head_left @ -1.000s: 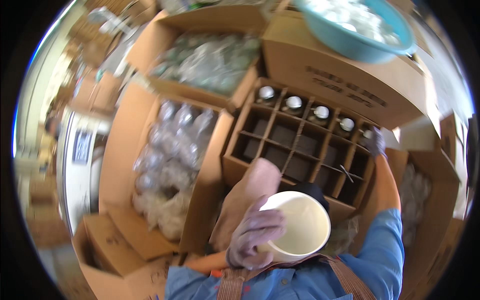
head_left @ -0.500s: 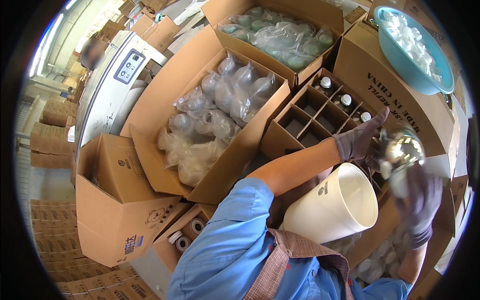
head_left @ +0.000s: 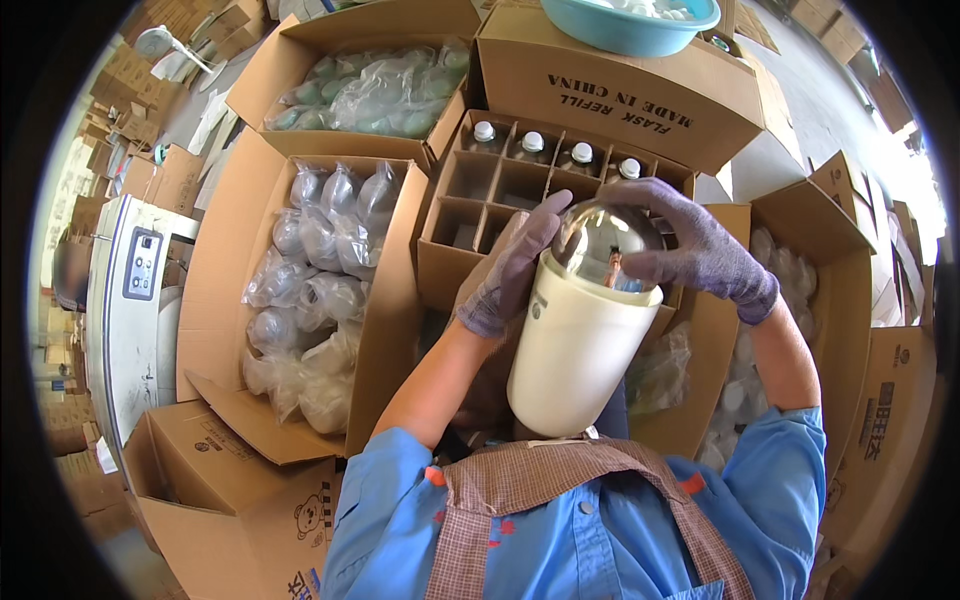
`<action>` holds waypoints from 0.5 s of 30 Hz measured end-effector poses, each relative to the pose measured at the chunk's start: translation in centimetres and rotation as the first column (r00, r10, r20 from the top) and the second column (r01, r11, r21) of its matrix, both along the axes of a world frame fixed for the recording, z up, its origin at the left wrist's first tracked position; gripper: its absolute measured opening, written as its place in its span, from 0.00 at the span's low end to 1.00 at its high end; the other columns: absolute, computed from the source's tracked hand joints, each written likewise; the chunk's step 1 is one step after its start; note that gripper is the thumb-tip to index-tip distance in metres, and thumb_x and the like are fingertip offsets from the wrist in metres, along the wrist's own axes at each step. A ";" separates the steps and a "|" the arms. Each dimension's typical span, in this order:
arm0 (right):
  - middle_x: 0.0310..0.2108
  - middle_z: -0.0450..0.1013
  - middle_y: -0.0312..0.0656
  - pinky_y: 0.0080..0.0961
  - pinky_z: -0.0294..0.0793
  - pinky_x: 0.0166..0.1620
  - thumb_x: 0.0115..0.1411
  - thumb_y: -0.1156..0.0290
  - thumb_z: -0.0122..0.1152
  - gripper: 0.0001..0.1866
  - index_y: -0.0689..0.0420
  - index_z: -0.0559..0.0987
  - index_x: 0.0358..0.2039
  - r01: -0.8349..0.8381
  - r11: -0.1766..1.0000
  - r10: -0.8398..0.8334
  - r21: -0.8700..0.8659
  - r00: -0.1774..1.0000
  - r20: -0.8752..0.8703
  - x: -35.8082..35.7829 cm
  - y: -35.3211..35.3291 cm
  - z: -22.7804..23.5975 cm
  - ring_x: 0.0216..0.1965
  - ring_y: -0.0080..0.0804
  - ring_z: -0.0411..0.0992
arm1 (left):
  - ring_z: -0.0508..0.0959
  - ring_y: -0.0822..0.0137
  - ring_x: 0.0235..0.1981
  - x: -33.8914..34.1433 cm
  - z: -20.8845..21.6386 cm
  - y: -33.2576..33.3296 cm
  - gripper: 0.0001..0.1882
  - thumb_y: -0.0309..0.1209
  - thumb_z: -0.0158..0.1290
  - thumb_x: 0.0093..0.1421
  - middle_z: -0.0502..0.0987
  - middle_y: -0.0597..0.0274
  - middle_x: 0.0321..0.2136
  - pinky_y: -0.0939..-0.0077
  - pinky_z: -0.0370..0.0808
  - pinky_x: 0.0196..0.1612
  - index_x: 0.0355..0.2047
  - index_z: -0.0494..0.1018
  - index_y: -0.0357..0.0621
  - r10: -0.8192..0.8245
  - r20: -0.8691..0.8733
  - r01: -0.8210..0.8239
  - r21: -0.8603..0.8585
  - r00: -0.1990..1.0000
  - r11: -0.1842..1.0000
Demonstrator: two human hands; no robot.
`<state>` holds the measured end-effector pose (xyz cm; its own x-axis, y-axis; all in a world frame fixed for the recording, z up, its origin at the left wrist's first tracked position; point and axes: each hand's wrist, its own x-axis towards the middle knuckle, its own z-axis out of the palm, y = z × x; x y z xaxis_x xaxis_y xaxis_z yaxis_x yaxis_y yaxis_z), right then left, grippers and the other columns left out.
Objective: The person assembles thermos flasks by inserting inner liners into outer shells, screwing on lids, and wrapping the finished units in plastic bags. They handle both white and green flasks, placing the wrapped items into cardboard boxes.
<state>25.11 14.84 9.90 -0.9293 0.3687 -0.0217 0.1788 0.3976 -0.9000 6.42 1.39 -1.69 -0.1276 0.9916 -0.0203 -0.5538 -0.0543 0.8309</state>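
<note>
A silvered glass flask liner sits with its rounded end up in the mouth of a cream cylindrical container, its lower part hidden inside. My right hand, in a grey-purple glove, curves its fingers and thumb around the liner's top and right side. My gloved left hand lies along the left side of the liner and container rim, fingers stretched out; whether it presses on them I cannot tell. The container leans against my apron. Just beyond my hands stands a divided carton.
White-capped bottles fill the carton's far row. To the left, an open box holds bagged glass pieces; another stands behind it. A blue basin of white parts rests on a closed carton. More boxes line the right.
The liner has moved from above the divided carton into the cream container's mouth. My left hand has drawn back beside it. The container now stands more upright, and the view has turned rightward.
</note>
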 end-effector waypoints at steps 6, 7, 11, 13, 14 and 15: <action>0.54 0.69 0.39 0.28 0.71 0.56 0.49 0.73 0.71 0.33 0.57 0.72 0.58 -0.212 0.958 0.260 -0.192 0.926 0.275 2.3 -1.9 -2.1 0.55 0.30 0.68 | 0.60 0.52 0.67 3.6 1.7 -2.4 0.45 0.59 0.44 0.66 0.59 0.41 0.65 0.59 0.55 0.70 0.69 0.50 0.36 0.092 -0.105 -0.078 0.133 0.990 0.988; 0.55 0.69 0.39 0.28 0.73 0.54 0.49 0.75 0.67 0.33 0.56 0.72 0.58 -0.212 0.968 0.238 -0.137 0.947 0.216 2.9 -2.9 -2.1 0.52 0.29 0.70 | 0.60 0.52 0.67 4.0 2.1 -3.1 0.45 0.58 0.48 0.64 0.60 0.42 0.65 0.59 0.55 0.70 0.68 0.52 0.36 0.111 -0.195 -0.081 0.156 0.975 0.984; 0.55 0.71 0.41 0.30 0.68 0.61 0.53 0.71 0.72 0.34 0.59 0.70 0.60 0.173 0.895 -0.101 -0.411 0.976 0.192 9.1 -5.4 -4.9 0.57 0.29 0.69 | 0.65 0.54 0.63 2.6 3.6 -10.2 0.47 0.49 0.67 0.53 0.62 0.45 0.63 0.60 0.63 0.65 0.64 0.60 0.35 0.183 -0.607 -0.120 0.145 0.773 0.982; 0.55 0.72 0.41 0.30 0.67 0.61 0.52 0.73 0.72 0.35 0.62 0.69 0.61 0.301 0.736 -0.305 -0.606 0.947 0.100 13.8 -7.7 -9.0 0.56 0.28 0.69 | 0.69 0.50 0.60 1.2 3.4 -15.1 0.45 0.44 0.70 0.48 0.65 0.45 0.60 0.61 0.65 0.64 0.62 0.65 0.38 0.137 -0.894 0.056 0.177 0.428 0.983; 0.54 0.73 0.41 0.30 0.68 0.61 0.52 0.73 0.72 0.36 0.62 0.69 0.61 0.360 0.645 -0.419 -0.674 0.904 0.082 15.9 -9.0 -12.0 0.56 0.28 0.69 | 0.69 0.50 0.60 1.7 3.2 -17.3 0.45 0.43 0.71 0.47 0.67 0.45 0.58 0.60 0.67 0.63 0.62 0.65 0.40 0.051 -0.882 0.080 0.100 0.468 0.992; 0.53 0.74 0.41 0.31 0.70 0.59 0.54 0.73 0.70 0.34 0.62 0.69 0.61 0.387 0.668 -0.451 -0.636 0.890 0.068 17.6 -10.3 -14.6 0.54 0.29 0.71 | 0.69 0.53 0.60 2.5 2.8 -19.2 0.44 0.43 0.70 0.49 0.69 0.47 0.57 0.62 0.67 0.62 0.63 0.65 0.40 0.002 -0.893 0.082 0.043 0.450 0.996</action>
